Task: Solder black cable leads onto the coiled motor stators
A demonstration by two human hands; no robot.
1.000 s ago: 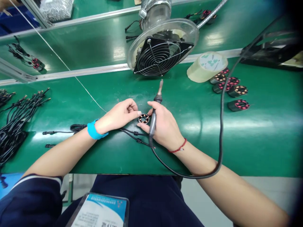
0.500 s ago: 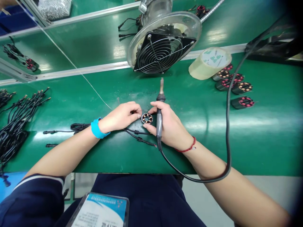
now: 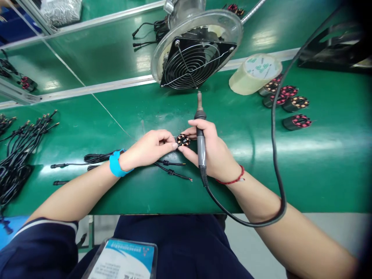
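Note:
My right hand point(image 3: 214, 151) is closed round a soldering iron point(image 3: 201, 149), its tip pointing away from me towards the fan. The thumb and fingers of that hand also hold a small round motor stator point(image 3: 183, 140) with copper windings. At the stator's left edge, my left hand point(image 3: 152, 148) is pinched shut and touches it. A thin solder wire point(image 3: 109, 112) runs down from the upper left to my left hand, and a short end shows by the stator. Two black cables point(image 3: 174, 173) with bare ends lie under and beside my left hand.
A fume extractor fan point(image 3: 193, 64) hangs beyond the iron's tip. Back right stand a tape roll point(image 3: 255, 73) and several wound stators point(image 3: 297, 122). The iron's cord point(image 3: 274, 128) loops over my right forearm. Bundled black cables point(image 3: 17, 170) lie at the left.
The stator has tilted and risen slightly between my hands. My left fingers have moved right and now touch its edge. The iron has shifted a little to the right.

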